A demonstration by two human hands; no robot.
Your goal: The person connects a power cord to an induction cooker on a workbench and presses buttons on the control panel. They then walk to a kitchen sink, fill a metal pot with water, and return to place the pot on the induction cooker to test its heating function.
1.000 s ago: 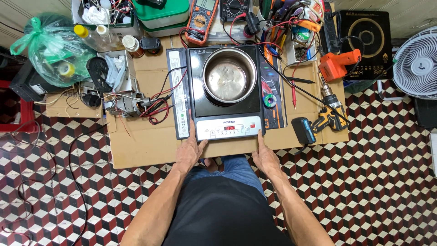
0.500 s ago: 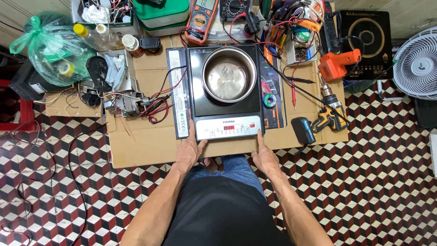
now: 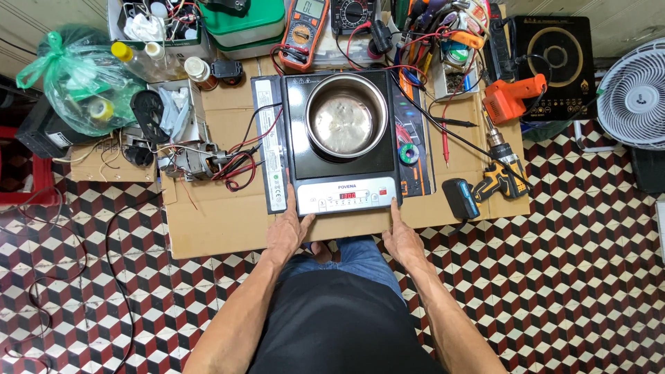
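Note:
A black induction cooker (image 3: 342, 163) with a white control panel and a lit red display lies on a sheet of cardboard (image 3: 222, 228). A steel pot (image 3: 346, 122) stands on its glass top. My left hand (image 3: 289, 232) rests flat against the cooker's near left corner, fingers apart. My right hand (image 3: 400, 235) touches the near right corner, index finger along the edge. Neither hand grips anything.
A long grey electronic board (image 3: 270, 152) lies left of the cooker beside wired parts (image 3: 201, 159). A cordless drill (image 3: 492, 181), an orange tool (image 3: 512, 97), multimeters (image 3: 303, 31), a second cooker (image 3: 554, 62), a white fan (image 3: 634, 93) and a green bag (image 3: 80, 79) surround it.

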